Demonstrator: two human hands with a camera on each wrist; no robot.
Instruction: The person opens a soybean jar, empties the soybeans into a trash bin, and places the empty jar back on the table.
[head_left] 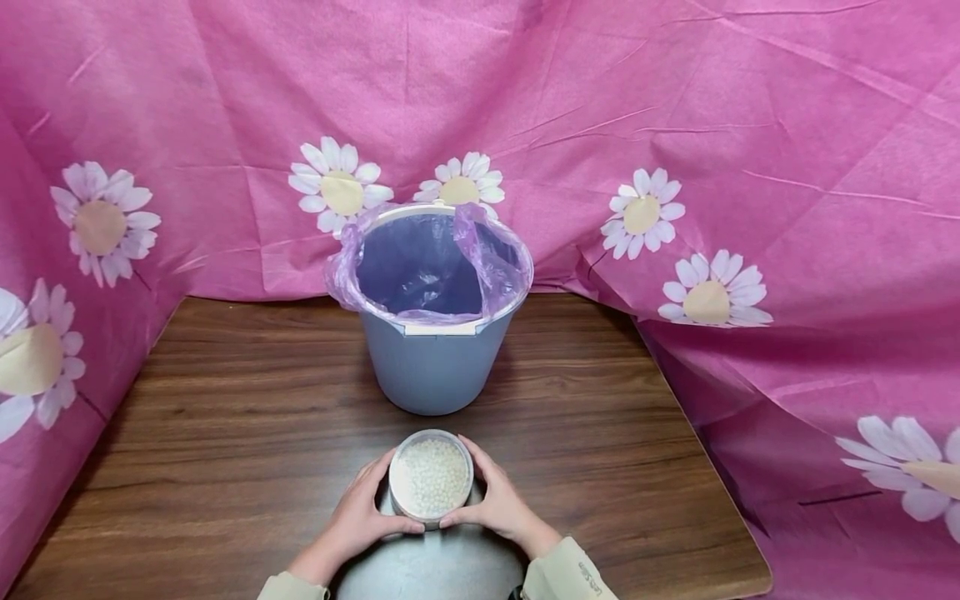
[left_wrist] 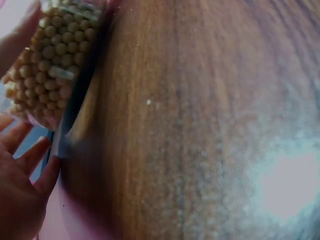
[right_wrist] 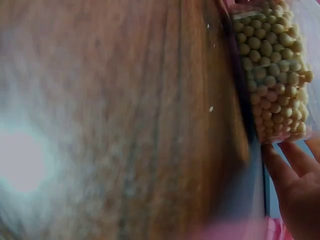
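A clear round tub [head_left: 431,475] full of small, pale round beads is near the table's front edge in the head view. My left hand [head_left: 363,512] grips its left side and my right hand [head_left: 501,500] its right, thumbs at the near side and fingers around the flanks. Through the tub's clear wall, the left wrist view shows tan beads [left_wrist: 62,47], with the left hand [left_wrist: 25,185] beside them. The right wrist view shows the same tub [right_wrist: 272,70] with the right hand [right_wrist: 295,180] at its side. Whether its base touches the table, I cannot tell.
Just beyond the tub stands a blue-grey bucket [head_left: 435,375] lined with a purple plastic bag [head_left: 491,258] folded over its rim. The brown wooden table [head_left: 247,417] carries both. Pink cloth [head_left: 540,100] with daisies hangs behind and at both sides.
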